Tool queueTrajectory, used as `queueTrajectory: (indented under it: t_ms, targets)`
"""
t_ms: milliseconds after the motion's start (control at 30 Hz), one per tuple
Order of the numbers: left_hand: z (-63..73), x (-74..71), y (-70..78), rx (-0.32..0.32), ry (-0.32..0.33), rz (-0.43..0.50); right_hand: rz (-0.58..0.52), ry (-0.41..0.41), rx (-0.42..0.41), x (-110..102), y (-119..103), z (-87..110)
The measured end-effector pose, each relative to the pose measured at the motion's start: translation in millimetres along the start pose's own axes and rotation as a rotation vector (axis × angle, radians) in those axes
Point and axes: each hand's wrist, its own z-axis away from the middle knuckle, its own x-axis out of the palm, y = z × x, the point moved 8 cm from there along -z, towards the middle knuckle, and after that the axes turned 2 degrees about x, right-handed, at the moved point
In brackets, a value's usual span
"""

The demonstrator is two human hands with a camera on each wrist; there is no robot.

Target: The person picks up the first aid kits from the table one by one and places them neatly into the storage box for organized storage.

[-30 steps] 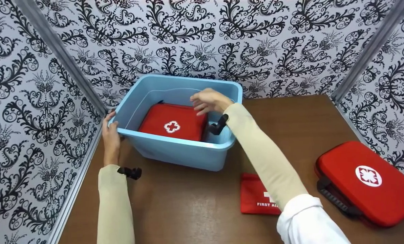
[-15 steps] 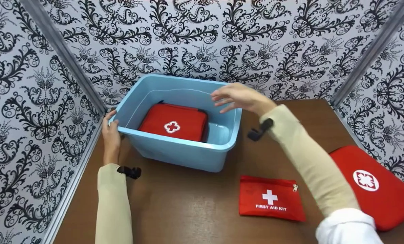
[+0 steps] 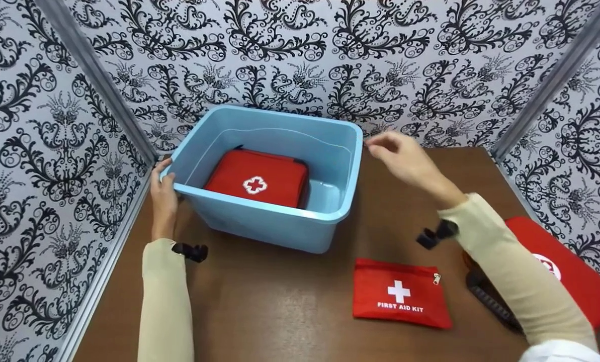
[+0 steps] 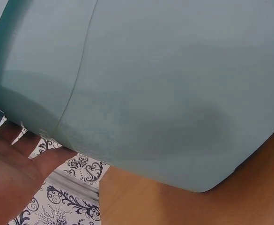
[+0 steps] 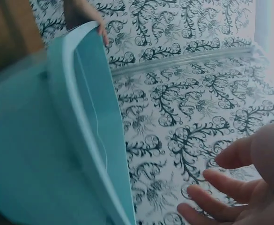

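Observation:
A light blue plastic bin stands on the brown table, holding a red first-aid bag with a white-edged cross badge. My left hand grips the bin's rim at its left front corner, thumb and fingers on the edge. From the left wrist view, the fingers of this left hand meet the rim at the lower left beside the bin's wall. My right hand hovers in the air just right of the bin, holding nothing. Its fingers look loosely curved in the right wrist view, apart from the bin.
A flat red pouch marked FIRST AID KIT lies on the table in front of the bin's right side. A red first-aid case with a dark handle sits at the right, partly behind my right forearm. Patterned walls enclose the table.
My right hand has moved from above the red bag out over the bin's right rim to the right side. My left hand stays on the rim, and the bag stays in the bin.

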Motion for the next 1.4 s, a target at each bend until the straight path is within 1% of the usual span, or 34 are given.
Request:
queueTrajectory:
  t_ms: [100, 200, 233, 300, 367, 467, 533, 600, 667, 800, 867, 1033, 1100, 1167, 1300, 1400]
  targets:
    - [-1.2, -0.1, -1.3, -0.016, -0.002, -0.006, 0.069, -0.019, 0.023, -4, 16, 12.5]
    - [-2.8, -0.5, -0.7, -0.012, -0.005, -0.026, 0.123, -0.028, 0.043, -11, 33, 22.8]
    - [-3.1, -0.5, -0.4, -0.01, -0.004, -0.032, 0.142, -0.02, 0.041, -14, 38, 26.2]
    - [-2.8, 0.4, 0.7, -0.001, -0.001, -0.026, 0.175, 0.017, 0.025, -25, 46, 33.7]
    - [-2.3, 1.1, 1.2, 0.003, 0.006, -0.022, 0.2, 0.076, -0.002, -38, 56, 42.2]
    - [-2.3, 1.7, 0.7, -0.009, 0.008, -0.012, 0.201, 0.172, -0.004, -60, 76, 57.1]
    - [-3.8, 2.6, 0.7, -0.013, -0.002, -0.009, 0.194, 0.225, 0.029, -75, 94, 67.4]
    - [-4.3, 2.8, 2.0, -0.007, -0.006, -0.006, 0.184, 0.249, 0.088, -86, 115, 76.8]
    - [-3.9, 2.2, 3.0, 0.002, -0.006, -0.004, 0.172, 0.263, 0.152, -93, 135, 85.6]
    - [-0.2, -0.1, 1.8, -0.009, 0.008, -0.015, 0.171, 0.302, 0.251, -104, 169, 106.0]
    - [0.2, -0.2, 1.0, -0.012, 0.01, -0.014, 0.174, 0.35, 0.298, -110, 183, 118.9]
    - [-1.3, 1.1, 2.0, 0.004, 0.002, -0.003, 0.167, 0.486, 0.45, -124, 215, 152.7]
    - [-1.5, 1.0, 1.8, 0.008, -0.001, 0.0, 0.16, 0.516, 0.503, -127, 227, 163.8]
    - [-1.2, 0.3, 1.5, 0.009, -0.002, -0.001, 0.164, 0.541, 0.528, -128, 237, 172.8]
    - [-0.2, 0.0, 1.2, 0.008, -0.009, 0.002, 0.177, 0.616, 0.538, -126, 250, 187.7]
    - [0.4, 0.4, 0.1, -0.007, -0.015, 0.002, 0.18, 0.667, 0.541, -125, 259, 197.5]
